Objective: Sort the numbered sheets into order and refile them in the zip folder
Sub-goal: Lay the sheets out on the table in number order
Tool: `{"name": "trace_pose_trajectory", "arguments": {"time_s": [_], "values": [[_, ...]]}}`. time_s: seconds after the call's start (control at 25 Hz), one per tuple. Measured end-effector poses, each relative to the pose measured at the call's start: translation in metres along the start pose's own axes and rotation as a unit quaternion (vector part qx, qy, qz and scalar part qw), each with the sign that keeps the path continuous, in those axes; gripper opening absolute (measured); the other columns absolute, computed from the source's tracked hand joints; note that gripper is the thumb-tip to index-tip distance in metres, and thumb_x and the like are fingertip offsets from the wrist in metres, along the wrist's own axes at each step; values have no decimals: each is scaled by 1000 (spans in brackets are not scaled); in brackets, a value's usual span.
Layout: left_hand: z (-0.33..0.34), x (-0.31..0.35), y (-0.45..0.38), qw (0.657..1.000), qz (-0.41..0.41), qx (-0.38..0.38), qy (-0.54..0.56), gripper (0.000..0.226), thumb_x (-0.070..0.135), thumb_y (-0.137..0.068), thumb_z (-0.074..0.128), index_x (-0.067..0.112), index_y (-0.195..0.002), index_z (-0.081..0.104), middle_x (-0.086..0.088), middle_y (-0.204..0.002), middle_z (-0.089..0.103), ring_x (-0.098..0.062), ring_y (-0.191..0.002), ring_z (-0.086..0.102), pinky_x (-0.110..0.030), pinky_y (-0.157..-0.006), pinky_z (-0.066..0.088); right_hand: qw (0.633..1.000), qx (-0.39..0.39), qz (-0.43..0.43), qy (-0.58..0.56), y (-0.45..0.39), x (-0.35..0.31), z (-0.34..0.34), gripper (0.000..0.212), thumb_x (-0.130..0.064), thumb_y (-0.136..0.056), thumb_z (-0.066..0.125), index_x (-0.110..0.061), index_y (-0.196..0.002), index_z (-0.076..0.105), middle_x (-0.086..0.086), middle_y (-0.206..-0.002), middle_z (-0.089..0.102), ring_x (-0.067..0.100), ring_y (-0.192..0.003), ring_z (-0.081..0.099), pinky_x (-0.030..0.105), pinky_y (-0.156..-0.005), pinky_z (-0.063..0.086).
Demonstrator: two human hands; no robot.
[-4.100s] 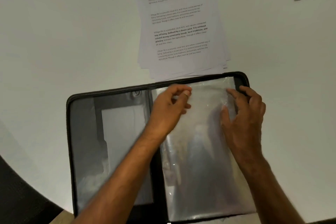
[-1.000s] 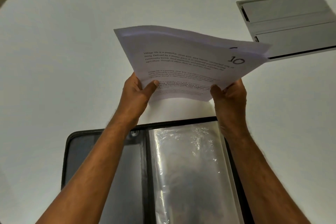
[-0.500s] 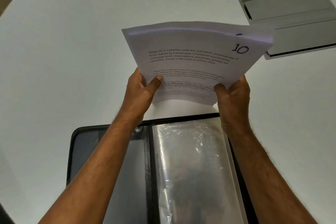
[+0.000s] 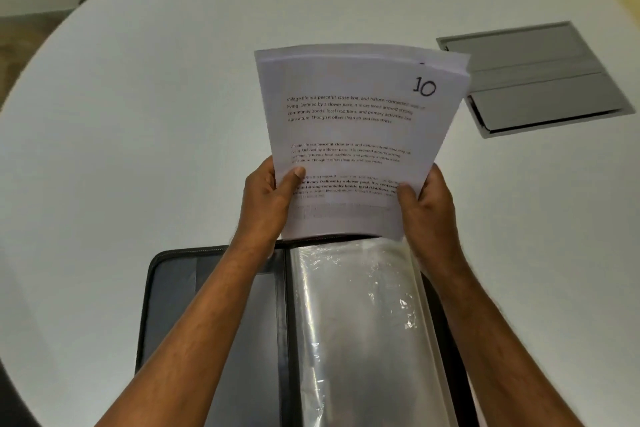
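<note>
Since a second ago the sheets (image 4: pixel 356 135) have tipped up from a shallow slant, top edge drooping away, to nearly face the camera; four seconds back they lay flat on the worktop (image 4: pixel 138 114) beyond the folder (image 4: pixel 221 322) while both hands worked at its plastic sleeves. That round white worktop carries the folder, which lies open at the near edge, dark inner cover to the left and clear sleeves (image 4: pixel 360 329) to the right. A grey hatch (image 4: pixel 540 80) is set into the surface far right, well apart from the folder. Above the folder's far edge the stack is held clear of the surface in portrait, its long axis running away from the person, the top edge far and the bottom edge near, just over the folder's rim. Printed side faces up and back, with "10" in the upper right corner, so the top number can be read; a second sheet's corner peeps out behind it. The left hand (image 4: pixel 266 204) grips the lower left edge, thumb laid across the text and fingers hidden behind. The right hand (image 4: pixel 429 208) grips the lower right edge likewise. Holding both lower corners probably keeps the stack square and leaves the upper part free for thumbing through. Sorting looks barely begun, and the sleeves appear empty.
</note>
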State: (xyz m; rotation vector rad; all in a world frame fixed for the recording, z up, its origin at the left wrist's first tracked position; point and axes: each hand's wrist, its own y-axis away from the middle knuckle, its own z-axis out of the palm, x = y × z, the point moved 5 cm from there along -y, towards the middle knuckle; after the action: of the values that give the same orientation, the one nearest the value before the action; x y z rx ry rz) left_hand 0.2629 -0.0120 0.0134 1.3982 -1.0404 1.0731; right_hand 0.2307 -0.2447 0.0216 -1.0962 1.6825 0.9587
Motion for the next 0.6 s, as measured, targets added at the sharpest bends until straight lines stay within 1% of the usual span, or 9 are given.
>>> {"name": "trace_pose_trajectory", "arguments": {"time_s": [0.08,0.12,0.2,0.28,0.36,0.44,0.52,0.6], "values": [[-8,17,14,1000,9,0,-1,13,23,-104,58,25,-114,66,14,-99,78,-8,-91,75,-19,-71,58,1000,-6,-2,5,11,-13,-12,12,-15,-106,52,-20,-115,57,-8,-108,71,10,-94,71,27,-74,61],[-12,25,23,1000,9,-4,2,13,23,-104,58,24,-114,66,10,-100,79,-11,-90,76,-23,-72,60,1000,-10,1,-2,18,-20,-18,10,-18,-106,53,-19,-114,59,-6,-106,74,12,-93,73,30,-75,61],[-18,37,46,1000,-9,-20,13,15,24,-105,58,20,-117,66,1,-105,79,-19,-94,77,-34,-77,63,999,-25,18,-12,39,-38,-29,11,-21,-106,55,-19,-114,61,-4,-103,76,14,-92,74,32,-77,60],[-24,44,71,998,-40,-34,31,18,22,-105,58,16,-121,64,-2,-107,78,-22,-97,76,-40,-82,63,998,-43,32,-14,64,-54,-41,13,-24,-106,55,-18,-114,62,-3,-102,77,13,-91,74,29,-76,60],[-32,51,95,995,-67,-50,53,24,19,-105,57,13,-127,62,-5,-112,77,-25,-101,75,-43,-86,63,997,-56,43,-14,91,-68,-51,15,-25,-106,55,-13,-111,64,-1,-99,77,13,-88,74,28,-75,59],[-41,55,118,990,-85,-73,82,29,16,-104,57,11,-132,59,-7,-120,75,-27,-108,73,-44,-91,61,996,-56,61,-16,114,-77,-60,22,-25,-105,58,-5,-101,65,5,-94,77,14,-81,71,33,-72,57],[-48,60,140,985,-97,-86,116,30,13,-104,56,14,-134,59,-6,-126,73,-26,-114,71,-43,-94,59,996,-44,67,-28,133,-88,-68,26,-24,-101,65,1,-92,65,10,-87,76,15,-72,68,34,-67,54],[-53,65,161,982,-100,-86,132,30,15,-104,56,16,-134,60,-6,-127,72,-26,-115,70,-41,-94,59,995,-33,75,-51,149,-97,-75,28,-24,-95,74,3,-93,66,13,-86,76,18,-71,68,35,-67,54]]}}
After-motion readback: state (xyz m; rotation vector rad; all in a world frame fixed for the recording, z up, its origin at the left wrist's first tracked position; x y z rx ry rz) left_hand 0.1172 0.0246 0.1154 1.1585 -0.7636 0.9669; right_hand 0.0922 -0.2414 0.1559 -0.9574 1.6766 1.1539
